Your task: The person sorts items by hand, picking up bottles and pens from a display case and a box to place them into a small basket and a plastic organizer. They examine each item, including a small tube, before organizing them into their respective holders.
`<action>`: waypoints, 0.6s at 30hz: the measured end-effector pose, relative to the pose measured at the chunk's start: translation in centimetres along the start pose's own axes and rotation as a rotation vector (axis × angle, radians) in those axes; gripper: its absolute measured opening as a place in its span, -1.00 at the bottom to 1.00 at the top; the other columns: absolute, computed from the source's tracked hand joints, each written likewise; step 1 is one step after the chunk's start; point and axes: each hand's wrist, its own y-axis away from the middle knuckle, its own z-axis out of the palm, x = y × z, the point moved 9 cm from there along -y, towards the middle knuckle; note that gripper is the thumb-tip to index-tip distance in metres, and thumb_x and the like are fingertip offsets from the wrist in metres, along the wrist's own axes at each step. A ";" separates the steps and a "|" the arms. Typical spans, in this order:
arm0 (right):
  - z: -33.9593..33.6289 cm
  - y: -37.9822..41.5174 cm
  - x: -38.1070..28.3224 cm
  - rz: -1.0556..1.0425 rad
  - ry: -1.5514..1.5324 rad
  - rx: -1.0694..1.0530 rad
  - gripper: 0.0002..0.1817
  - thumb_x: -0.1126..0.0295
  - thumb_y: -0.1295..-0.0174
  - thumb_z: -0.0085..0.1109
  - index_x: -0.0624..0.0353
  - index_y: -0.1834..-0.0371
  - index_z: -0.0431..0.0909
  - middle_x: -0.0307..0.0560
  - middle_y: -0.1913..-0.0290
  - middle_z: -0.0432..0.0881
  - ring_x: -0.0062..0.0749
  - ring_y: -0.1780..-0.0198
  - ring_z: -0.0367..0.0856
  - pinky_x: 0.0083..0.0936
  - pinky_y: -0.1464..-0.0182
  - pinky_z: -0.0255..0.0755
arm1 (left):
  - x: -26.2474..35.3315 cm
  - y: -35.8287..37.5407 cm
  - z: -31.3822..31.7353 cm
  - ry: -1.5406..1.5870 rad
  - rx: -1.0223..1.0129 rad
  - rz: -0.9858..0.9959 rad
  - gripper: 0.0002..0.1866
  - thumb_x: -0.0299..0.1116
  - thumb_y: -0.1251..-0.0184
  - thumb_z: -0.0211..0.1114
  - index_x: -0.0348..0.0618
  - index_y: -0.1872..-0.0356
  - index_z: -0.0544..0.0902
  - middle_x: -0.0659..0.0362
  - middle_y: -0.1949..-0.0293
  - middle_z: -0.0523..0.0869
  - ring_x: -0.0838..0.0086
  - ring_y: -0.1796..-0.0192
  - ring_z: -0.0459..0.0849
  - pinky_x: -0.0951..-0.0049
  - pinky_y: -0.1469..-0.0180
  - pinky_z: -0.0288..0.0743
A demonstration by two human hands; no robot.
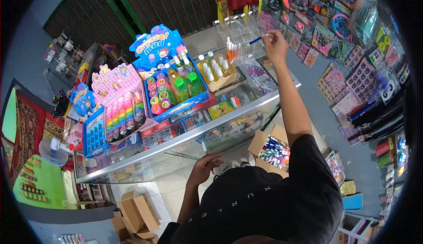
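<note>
Pinching a slim blue pen (255, 40), the right hand (275, 45) hides its near end, just beside the clear rack (240, 26) on the glass counter (229, 115). The left hand (205, 169) hangs lower, fingers loosely parted, its palm mostly unseen. The black shirt (264, 200) partly covers a carton (258, 141) whose slim contents blur together.

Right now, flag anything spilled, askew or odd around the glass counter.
Nothing appears spilled. The blue pen in the right hand looks normal; only the cardboard boxes at lower left look untidy, flaps splayed open.
</note>
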 end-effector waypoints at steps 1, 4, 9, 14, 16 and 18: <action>0.6 -0.1 -0.7 -0.010 0.046 -0.026 -0.72 0.33 -0.10 0.47 0.24 0.24 0.61 -0.17 0.45 0.64 -0.58 0.40 0.62 -0.56 0.28 0.50 | -0.2 0.1 -0.2 0.022 0.014 -0.026 -0.64 -0.58 -0.54 -0.05 -0.23 -0.27 0.48 0.05 -0.20 0.57 0.35 -0.11 0.67 0.40 -0.07 0.60; 2.9 -0.5 0.8 0.063 -0.071 -0.127 -0.74 0.39 -0.17 0.41 0.27 0.18 0.59 -0.17 0.38 0.65 -0.57 0.36 0.64 -0.57 0.26 0.52 | 0.3 0.3 -0.3 0.065 0.032 -0.062 -0.59 -0.59 -0.52 -0.06 -0.21 -0.34 0.40 0.03 -0.30 0.46 0.33 -0.12 0.66 0.38 -0.03 0.63; 1.8 4.4 -2.6 0.255 -0.542 -0.156 -0.81 0.57 -0.28 0.22 0.32 0.08 0.50 -0.14 0.25 0.62 -0.51 0.30 0.65 -0.61 0.24 0.56 | 1.0 -0.9 -1.8 -0.060 0.032 0.021 -0.58 -0.58 -0.51 -0.04 -0.22 -0.35 0.37 0.01 -0.41 0.31 0.31 -0.11 0.65 0.37 0.05 0.67; 4.3 17.5 -7.0 0.174 -0.613 -0.680 -0.76 0.68 -0.28 0.07 0.31 0.00 0.44 -0.09 0.25 0.62 -0.50 0.30 0.65 -0.55 0.23 0.57 | 6.5 -3.0 -3.0 -0.147 0.129 0.289 -0.66 -0.65 -0.41 -0.01 -0.22 -0.07 0.65 0.04 -0.28 0.53 0.49 0.21 0.68 0.50 0.19 0.54; 5.2 22.6 -8.4 0.294 -0.747 -0.880 -0.70 0.71 -0.26 0.02 0.29 -0.05 0.43 -0.10 0.24 0.62 -0.49 0.29 0.66 -0.54 0.21 0.57 | 7.0 -3.5 -2.9 -0.122 0.119 0.313 -0.66 -0.68 -0.35 0.01 -0.23 0.02 0.70 0.05 -0.24 0.58 0.50 0.23 0.68 0.50 0.20 0.53; 5.6 26.7 -10.3 0.463 -0.787 -1.053 -0.69 0.66 -0.29 0.07 0.26 -0.09 0.43 -0.13 0.26 0.63 -0.49 0.29 0.67 -0.55 0.22 0.57 | 7.6 -3.9 -2.6 -0.168 0.108 0.317 -0.65 -0.71 -0.28 0.02 -0.24 0.09 0.73 0.07 -0.18 0.64 0.50 0.26 0.67 0.50 0.22 0.53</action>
